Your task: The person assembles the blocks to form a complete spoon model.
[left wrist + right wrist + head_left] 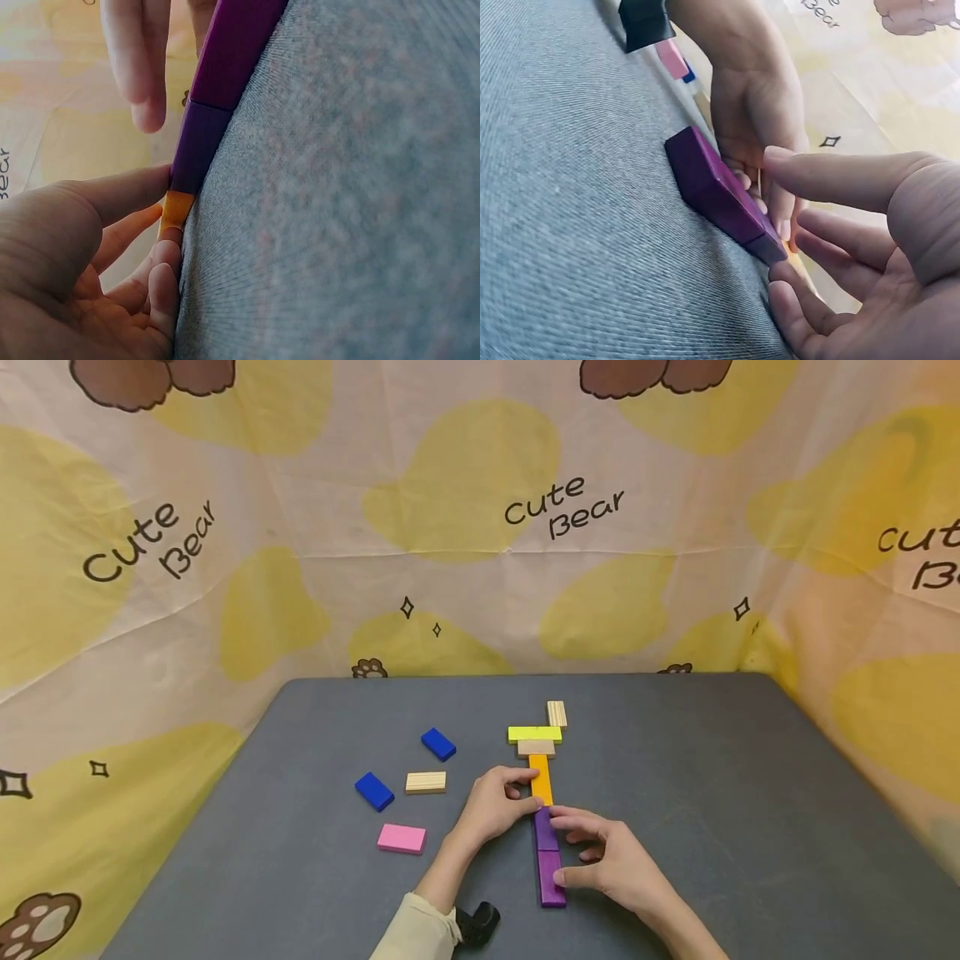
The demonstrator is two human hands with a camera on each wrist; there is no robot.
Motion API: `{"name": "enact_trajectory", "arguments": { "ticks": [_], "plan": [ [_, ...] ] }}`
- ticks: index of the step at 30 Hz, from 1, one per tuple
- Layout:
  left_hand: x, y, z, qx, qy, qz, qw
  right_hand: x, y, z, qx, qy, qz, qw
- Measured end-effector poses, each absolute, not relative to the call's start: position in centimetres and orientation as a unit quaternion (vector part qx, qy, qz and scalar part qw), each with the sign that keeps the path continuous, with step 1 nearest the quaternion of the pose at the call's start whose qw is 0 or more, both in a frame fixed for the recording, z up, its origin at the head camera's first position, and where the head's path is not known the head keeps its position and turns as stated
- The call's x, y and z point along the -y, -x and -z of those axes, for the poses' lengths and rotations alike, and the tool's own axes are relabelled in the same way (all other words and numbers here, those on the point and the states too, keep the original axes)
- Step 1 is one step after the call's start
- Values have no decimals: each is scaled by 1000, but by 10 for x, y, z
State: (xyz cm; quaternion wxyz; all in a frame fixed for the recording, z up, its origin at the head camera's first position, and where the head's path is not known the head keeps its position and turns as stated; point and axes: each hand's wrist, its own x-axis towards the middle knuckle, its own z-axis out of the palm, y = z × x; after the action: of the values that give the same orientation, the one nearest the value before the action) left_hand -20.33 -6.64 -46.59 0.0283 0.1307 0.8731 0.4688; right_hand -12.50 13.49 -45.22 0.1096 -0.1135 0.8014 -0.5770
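Observation:
A line of wooden blocks runs toward me on the dark table. My left hand (pixel 495 802) holds the orange block (pixel 541 787) with thumb and forefinger spaced along it; the thumb tip lies at its near end. Two purple blocks continue the line end to end: a darker one (pixel 546 831) meeting the orange, and a redder purple one (pixel 232 56) nearest me. Beside them on the right is my right hand (pixel 618 864), fingers loosely bent, fingertips close to the purple blocks. At the far end a beige block (pixel 536 749) and a lime-yellow block (pixel 522 736) lie crosswise.
A plain wood block (pixel 557 713) lies beyond the lime one. Off to the left are two blue blocks, one farther (pixel 438 744) and one nearer (pixel 374 792), another plain wood block (pixel 425 782) and a pink block (pixel 402 839). A printed cloth (pixel 465 602) hangs behind the table.

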Motion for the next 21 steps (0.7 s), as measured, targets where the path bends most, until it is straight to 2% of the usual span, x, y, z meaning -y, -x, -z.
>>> {"name": "enact_trajectory", "arguments": {
  "ticks": [16, 21],
  "plan": [
    [71, 201, 464, -872, -143, -467, 26, -132, 127, 457, -854, 148, 485, 113],
    [75, 196, 462, -858, -167, -483, 50, -132, 126, 457, -853, 147, 490, 103]
  ]
}}
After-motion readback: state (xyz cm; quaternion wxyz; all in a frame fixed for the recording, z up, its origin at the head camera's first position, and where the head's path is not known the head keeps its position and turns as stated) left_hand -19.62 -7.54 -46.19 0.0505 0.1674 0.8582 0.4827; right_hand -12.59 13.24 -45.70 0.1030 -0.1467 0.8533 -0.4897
